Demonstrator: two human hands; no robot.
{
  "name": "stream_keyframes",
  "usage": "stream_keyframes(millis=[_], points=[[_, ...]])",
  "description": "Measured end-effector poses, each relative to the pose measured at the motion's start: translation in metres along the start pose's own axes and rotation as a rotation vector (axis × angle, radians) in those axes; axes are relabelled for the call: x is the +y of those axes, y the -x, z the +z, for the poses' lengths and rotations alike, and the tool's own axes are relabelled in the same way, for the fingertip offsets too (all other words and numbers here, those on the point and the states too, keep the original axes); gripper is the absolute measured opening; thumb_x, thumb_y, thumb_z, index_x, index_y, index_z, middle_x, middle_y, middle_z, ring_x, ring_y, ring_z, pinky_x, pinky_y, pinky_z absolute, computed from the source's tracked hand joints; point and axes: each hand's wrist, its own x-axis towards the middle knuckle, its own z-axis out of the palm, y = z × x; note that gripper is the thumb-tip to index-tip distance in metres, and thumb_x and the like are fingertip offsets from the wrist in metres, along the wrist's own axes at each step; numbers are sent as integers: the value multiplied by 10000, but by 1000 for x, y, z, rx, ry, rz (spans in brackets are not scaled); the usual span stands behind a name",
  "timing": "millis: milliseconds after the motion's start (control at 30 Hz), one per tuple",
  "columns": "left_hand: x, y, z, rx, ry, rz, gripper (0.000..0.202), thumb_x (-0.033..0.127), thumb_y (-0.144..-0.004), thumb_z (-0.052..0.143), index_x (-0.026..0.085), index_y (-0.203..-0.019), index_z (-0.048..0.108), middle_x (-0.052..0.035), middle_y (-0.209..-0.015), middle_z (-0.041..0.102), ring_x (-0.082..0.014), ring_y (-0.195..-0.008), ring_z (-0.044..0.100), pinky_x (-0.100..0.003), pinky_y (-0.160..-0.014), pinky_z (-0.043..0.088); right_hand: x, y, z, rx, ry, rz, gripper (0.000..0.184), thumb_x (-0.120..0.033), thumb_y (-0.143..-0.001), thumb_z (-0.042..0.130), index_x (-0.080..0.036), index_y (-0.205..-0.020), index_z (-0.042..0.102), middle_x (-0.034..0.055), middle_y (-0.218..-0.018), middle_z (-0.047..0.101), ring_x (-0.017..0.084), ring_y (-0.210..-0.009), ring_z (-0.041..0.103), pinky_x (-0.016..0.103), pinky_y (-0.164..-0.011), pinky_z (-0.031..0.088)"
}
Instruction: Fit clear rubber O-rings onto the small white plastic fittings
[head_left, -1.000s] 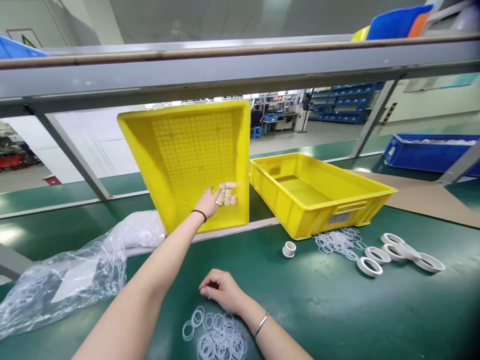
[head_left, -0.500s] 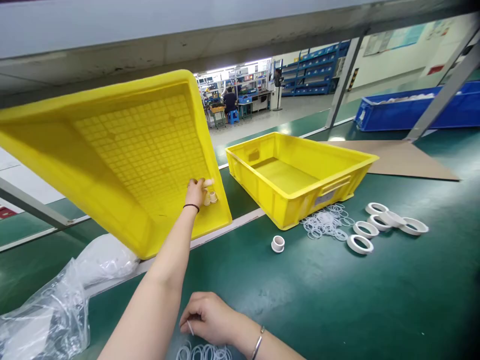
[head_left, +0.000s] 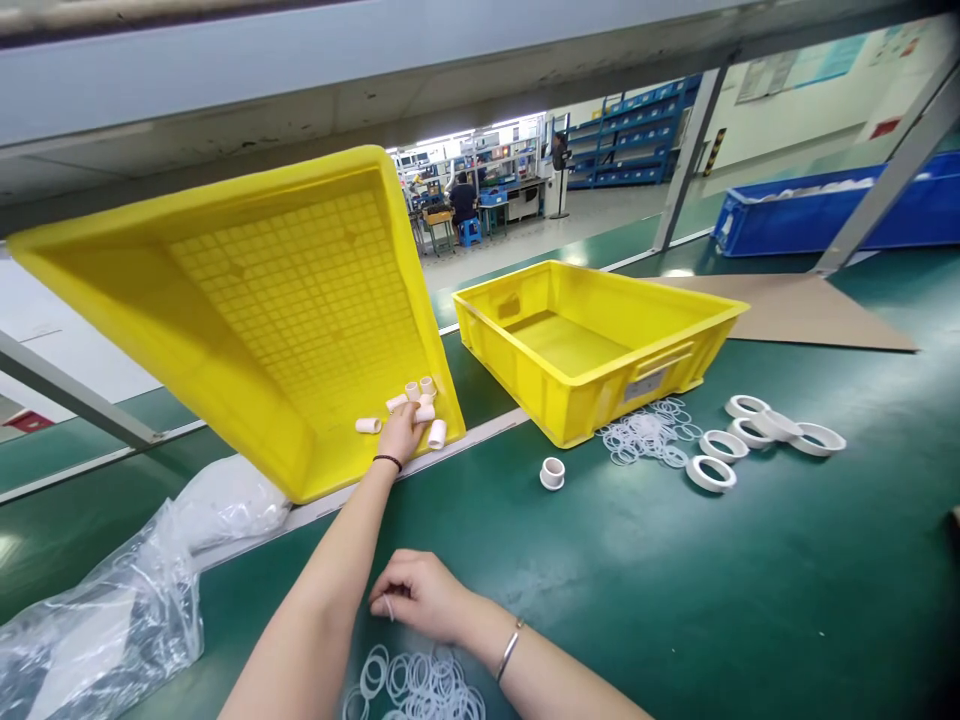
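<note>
My left hand (head_left: 400, 433) reaches into a tilted yellow bin (head_left: 247, 300) and rests among several small white tubes (head_left: 431, 432) at its lower edge. Its fingers are curled over one tube. My right hand (head_left: 421, 594) lies on the green table close to me and pinches a clear ring (head_left: 388, 606) between thumb and fingers. A loose heap of clear rings (head_left: 420, 686) lies just below that hand.
A second yellow bin (head_left: 637, 375) sits flat to the right, with more clear rings (head_left: 645, 436), white round rings (head_left: 772, 436) and one white tube (head_left: 553, 472) in front. A plastic bag (head_left: 112, 610) lies left. Cardboard (head_left: 810, 315) and a blue bin (head_left: 795, 215) are behind. A shelf beam runs overhead.
My left hand has dropped lower in the tilted bin, and the white tubes now lie spread around it near the rim. My right hand stays on the table with the ring.
</note>
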Motion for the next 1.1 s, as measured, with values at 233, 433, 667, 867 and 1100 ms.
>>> stream_keyframes(millis=[233,433,667,867,1100], points=[[22,47,-31,211,340,-250,358,443,-809,517,180,-1050,490,-93,-999,593,-209,-891,578,-363,-793,455,1,-2,-24,450,260,34,83,-269,-821,585,-198,-833,627,44,-844,589,173,-846,563,313,-787,466],[38,162,-77,191,677,-485,395,479,-766,595,163,-976,486,-97,-973,640,-151,-795,600,-262,-672,458,10,-7,-75,717,764,84,115,-264,-820,558,-192,-785,642,85,-1416,316,335,-1345,135,536,-1029,249],[55,242,-109,251,1178,-669,369,341,-728,696,204,-1029,532,-56,-1031,645,-99,-731,549,-204,-627,397,18,-6,-71,435,888,51,100,-202,-803,565,-208,-742,645,93,-1001,598,278,-1115,423,424,-937,397],[57,259,-112,292,1337,-709,501,247,-638,771,195,-1054,497,-44,-959,638,-141,-864,597,-271,-782,449,11,-4,-64,476,999,-15,125,-277,-820,564,-201,-781,655,101,-1252,481,317,-1240,296,494,-980,329],[57,261,-118,243,1385,-738,481,200,-530,830,183,-894,516,8,-848,617,-86,-719,574,-199,-676,439,14,-10,-61,324,1014,-5,160,-265,-830,532,-205,-730,642,94,-1165,556,297,-1173,358,478,-943,362]])
